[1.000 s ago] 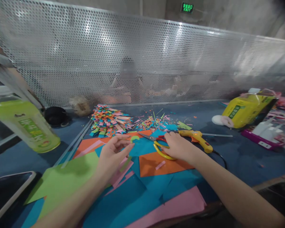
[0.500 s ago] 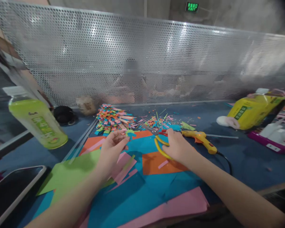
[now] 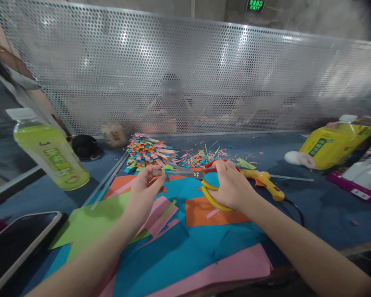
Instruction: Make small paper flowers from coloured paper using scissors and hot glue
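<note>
My left hand point(image 3: 148, 183) pinches small green and blue paper pieces point(image 3: 167, 169) between thumb and fingers. A pair of scissors point(image 3: 214, 198) with red and yellow handles is in my right hand point(image 3: 233, 183), blades pointing left and reaching the paper pieces. Below both hands lie sheets of blue paper point(image 3: 160, 260), orange paper point(image 3: 194, 212), green paper point(image 3: 92, 225) and pink paper point(image 3: 235, 268). Pink strips point(image 3: 162, 214) rest near my left wrist. Just behind my left hand stands a cone point(image 3: 146, 150) covered in multicoloured paper bits.
A yellow glue gun point(image 3: 264, 181) lies right of my right hand, beside scattered paper scraps point(image 3: 200, 159). Drink bottles stand left point(image 3: 52, 152) and right point(image 3: 330, 144). A phone point(image 3: 21, 251) lies at the left front. A perforated metal panel point(image 3: 126, 74) closes the back; a person sits beyond it.
The scissors have swung round and their blades have come to the paper pieces in my left hand. The handles are spread wider. The view has shifted slightly.
</note>
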`<act>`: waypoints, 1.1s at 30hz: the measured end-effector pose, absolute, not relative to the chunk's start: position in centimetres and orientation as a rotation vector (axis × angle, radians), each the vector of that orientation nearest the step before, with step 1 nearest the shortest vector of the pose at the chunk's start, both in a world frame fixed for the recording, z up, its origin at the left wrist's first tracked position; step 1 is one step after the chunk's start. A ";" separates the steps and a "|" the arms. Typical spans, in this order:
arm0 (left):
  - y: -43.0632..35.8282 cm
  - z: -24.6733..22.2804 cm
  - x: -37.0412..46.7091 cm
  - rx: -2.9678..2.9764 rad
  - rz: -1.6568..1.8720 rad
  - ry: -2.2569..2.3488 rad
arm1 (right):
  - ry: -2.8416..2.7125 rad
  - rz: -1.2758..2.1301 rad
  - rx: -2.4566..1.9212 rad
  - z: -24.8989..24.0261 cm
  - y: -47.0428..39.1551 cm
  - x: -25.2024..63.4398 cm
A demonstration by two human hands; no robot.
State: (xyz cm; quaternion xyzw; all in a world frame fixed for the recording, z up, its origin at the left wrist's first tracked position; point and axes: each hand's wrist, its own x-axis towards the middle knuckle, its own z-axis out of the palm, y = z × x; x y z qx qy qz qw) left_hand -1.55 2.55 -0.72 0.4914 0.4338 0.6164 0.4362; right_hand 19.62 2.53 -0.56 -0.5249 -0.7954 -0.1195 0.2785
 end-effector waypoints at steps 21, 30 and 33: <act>1.6 -0.1 -1.5 1.562 1.499 1.152 | -2.218 -0.216 -1.493 0.4 2.0 19.7; 1.7 -0.1 -1.4 1.550 1.537 1.103 | -2.246 -0.249 -1.564 0.5 2.0 19.6; 1.6 -0.1 -1.5 1.563 1.537 1.106 | -2.242 -0.259 -1.567 0.5 2.0 19.6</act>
